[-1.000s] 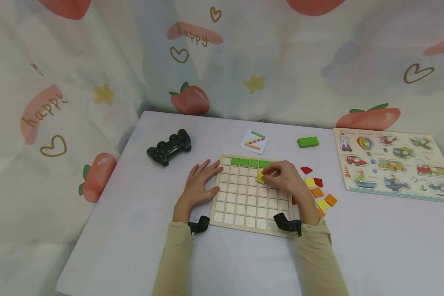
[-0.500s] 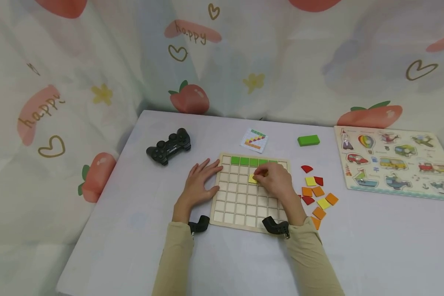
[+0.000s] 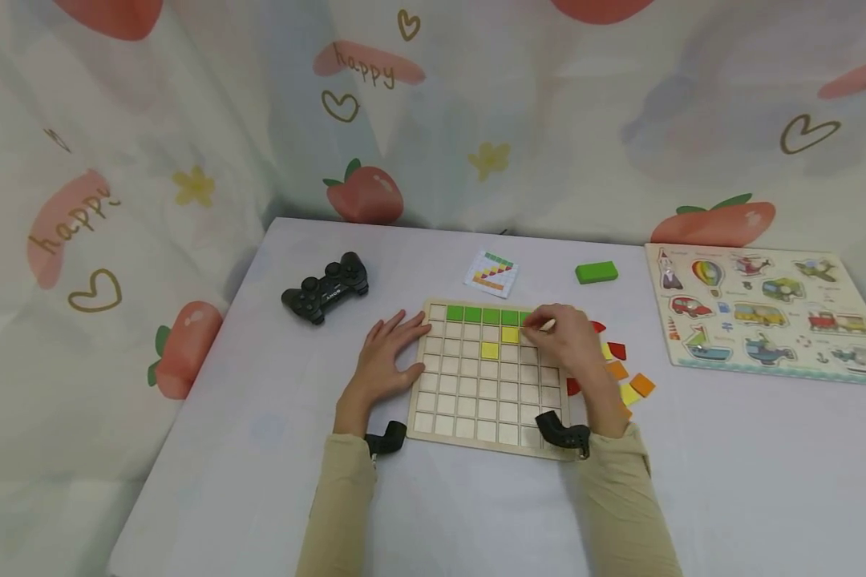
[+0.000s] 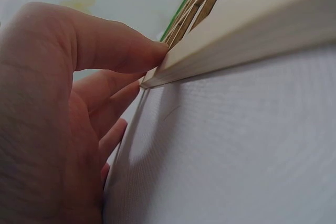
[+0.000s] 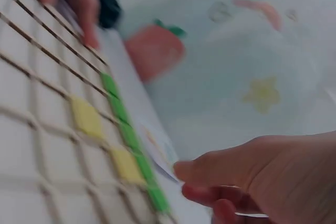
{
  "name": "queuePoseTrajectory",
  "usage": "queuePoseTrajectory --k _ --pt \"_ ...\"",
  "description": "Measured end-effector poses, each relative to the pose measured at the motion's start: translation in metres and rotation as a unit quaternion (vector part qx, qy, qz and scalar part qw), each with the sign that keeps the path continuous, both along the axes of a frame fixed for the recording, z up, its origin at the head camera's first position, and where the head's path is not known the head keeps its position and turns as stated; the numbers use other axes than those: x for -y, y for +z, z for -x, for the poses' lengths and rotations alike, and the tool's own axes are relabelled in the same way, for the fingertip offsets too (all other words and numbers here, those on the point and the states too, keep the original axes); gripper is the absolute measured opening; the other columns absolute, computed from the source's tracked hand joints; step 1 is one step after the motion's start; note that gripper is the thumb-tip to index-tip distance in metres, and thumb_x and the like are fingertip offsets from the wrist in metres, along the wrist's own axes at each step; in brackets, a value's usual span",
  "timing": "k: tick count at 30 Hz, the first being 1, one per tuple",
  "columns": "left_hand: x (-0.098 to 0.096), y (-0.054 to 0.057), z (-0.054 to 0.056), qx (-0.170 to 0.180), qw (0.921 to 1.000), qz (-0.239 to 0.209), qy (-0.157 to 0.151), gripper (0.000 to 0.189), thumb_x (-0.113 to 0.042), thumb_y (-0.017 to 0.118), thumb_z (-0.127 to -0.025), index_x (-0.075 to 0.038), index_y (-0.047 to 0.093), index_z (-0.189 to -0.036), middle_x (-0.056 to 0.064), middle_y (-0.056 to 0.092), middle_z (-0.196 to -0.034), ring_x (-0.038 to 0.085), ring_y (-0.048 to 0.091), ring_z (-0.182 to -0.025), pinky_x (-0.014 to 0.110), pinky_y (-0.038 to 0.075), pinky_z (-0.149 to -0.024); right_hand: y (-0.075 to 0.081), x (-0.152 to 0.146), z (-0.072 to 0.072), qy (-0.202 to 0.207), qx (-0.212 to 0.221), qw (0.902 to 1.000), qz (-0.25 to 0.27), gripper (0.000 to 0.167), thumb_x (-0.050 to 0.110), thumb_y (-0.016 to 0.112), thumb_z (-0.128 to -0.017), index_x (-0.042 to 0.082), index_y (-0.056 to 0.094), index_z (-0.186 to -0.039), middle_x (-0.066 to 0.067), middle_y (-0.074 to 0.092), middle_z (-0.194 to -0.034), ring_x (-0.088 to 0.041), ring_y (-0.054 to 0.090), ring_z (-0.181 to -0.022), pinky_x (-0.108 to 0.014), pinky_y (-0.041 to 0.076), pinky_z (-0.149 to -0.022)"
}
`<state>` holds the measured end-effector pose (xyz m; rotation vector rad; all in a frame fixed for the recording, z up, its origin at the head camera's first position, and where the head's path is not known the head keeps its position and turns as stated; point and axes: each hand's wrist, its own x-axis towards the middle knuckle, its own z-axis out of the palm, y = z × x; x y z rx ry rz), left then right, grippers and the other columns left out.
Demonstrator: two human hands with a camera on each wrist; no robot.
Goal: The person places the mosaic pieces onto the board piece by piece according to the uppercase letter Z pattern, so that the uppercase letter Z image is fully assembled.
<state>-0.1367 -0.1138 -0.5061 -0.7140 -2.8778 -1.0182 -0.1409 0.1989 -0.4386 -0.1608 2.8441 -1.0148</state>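
Note:
A wooden grid board (image 3: pixel 467 406) lies in front of me, with a row of green square tiles (image 3: pixel 491 316) near its far edge. Two yellow square tiles, an upper yellow tile (image 3: pixel 510 335) and a lower yellow tile (image 3: pixel 490 350), sit diagonally in its cells. My left hand (image 3: pixel 388 361) rests along the board's left side, fingers spread and thumb tip touching the rim in the left wrist view. Over the board's upper right corner is my right hand (image 3: pixel 568 340), fingers loosely bent, with no tile showing between thumb and fingers in the right wrist view (image 5: pixel 181 177).
Loose red, orange (image 3: pixel 642 385) and yellow tiles lie right of the board, partly hidden by my right arm. Beyond it are a pattern card (image 3: pixel 492 274) and a green block (image 3: pixel 596 272). A black game controller (image 3: pixel 325 288) lies left; a picture puzzle board (image 3: pixel 765 316) lies far right.
My right hand brought a yellow tile left into the lower cell, let go of it and moved back right, uncovering both yellow tiles. The left hand stays at the rim.

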Motion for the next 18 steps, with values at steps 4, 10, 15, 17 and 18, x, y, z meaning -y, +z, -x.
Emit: queuePoseTrajectory --k 4,10,15,17,18 --pt "0.0 0.001 0.0 0.004 1.0 0.001 -0.003 0.065 -0.027 0.062 -0.078 -0.017 0.055 -0.142 -0.002 0.04 -0.155 0.025 0.023 -0.148 0.05 0.011 -0.12 0.01 -0.046 -0.008 -0.024 0.036 0.9988 -0.022 0.021 0.013 0.068 -0.089 0.0 0.071 -0.105 -0.015 0.067 -0.096 -0.029 0.058 -0.082 -0.032 0.047 -0.064" --pt "-0.001 0.002 -0.001 0.007 1.0 0.001 -0.001 0.065 -0.026 0.062 -0.078 -0.016 0.055 -0.141 -0.002 0.04 -0.155 0.024 0.023 -0.148 0.048 0.01 -0.12 0.004 -0.083 -0.015 -0.052 0.135 0.9894 -0.009 0.033 0.015 0.07 -0.089 -0.005 0.066 -0.114 -0.015 0.059 -0.092 -0.028 0.053 -0.082 -0.029 0.048 -0.063" --pt "-0.001 0.001 0.0 0.007 1.0 0.005 0.0 0.064 -0.025 0.063 -0.078 -0.017 0.055 -0.142 -0.003 0.039 -0.156 0.024 0.022 -0.148 0.048 0.01 -0.12 -0.001 -0.088 -0.014 -0.088 0.141 0.9857 -0.025 0.041 0.022 0.073 -0.087 -0.006 0.065 -0.116 -0.016 0.058 -0.092 -0.029 0.052 -0.082 -0.03 0.047 -0.062" --pt "-0.001 0.001 0.0 0.007 0.9999 0.007 0.002 0.064 -0.025 0.063 -0.078 -0.017 0.055 -0.141 -0.003 0.04 -0.155 0.024 0.022 -0.148 0.048 0.011 -0.12 -0.003 -0.085 -0.013 -0.101 0.129 0.986 -0.03 0.042 0.025 0.076 -0.085 -0.006 0.066 -0.112 -0.016 0.059 -0.089 -0.029 0.053 -0.08 -0.031 0.045 -0.06" --pt "-0.001 0.002 0.0 0.008 0.9999 0.008 0.003 0.064 -0.025 0.063 -0.078 -0.017 0.055 -0.141 -0.003 0.04 -0.155 0.024 0.022 -0.148 0.048 0.01 -0.12 -0.003 -0.083 -0.012 -0.104 0.123 0.9865 -0.032 0.041 0.026 0.077 -0.084 -0.005 0.066 -0.109 -0.016 0.06 -0.088 -0.028 0.053 -0.078 -0.031 0.045 -0.06"
